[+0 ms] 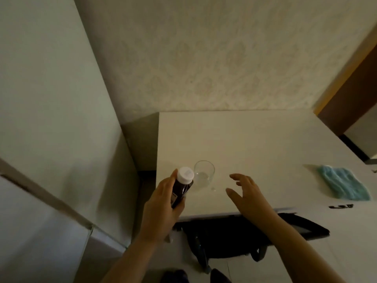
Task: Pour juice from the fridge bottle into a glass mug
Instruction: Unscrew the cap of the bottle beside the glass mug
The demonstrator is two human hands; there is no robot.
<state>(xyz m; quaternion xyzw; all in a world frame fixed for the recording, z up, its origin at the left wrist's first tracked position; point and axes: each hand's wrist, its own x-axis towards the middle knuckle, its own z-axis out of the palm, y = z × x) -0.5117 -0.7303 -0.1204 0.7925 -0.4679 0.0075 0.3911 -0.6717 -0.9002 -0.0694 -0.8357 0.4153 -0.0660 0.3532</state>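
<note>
Clear glass mug (204, 174): smooth, round, upright on matte white table (255, 144) near front-left corner; no handle discernible. Juice bottle (181, 188): dark contents, white ribbed cap on, tilted toward mug, just beside it. Left hand (161, 207) wrapped around bottle body, thumb up alongside neck. Right hand (247, 193) spread wide over table, fingers curled, holding nothing, palm facing bottle. Fluffy teal cloth (342, 184) flat at right, well apart. Black fabric bag (244, 235) below table edge.
</note>
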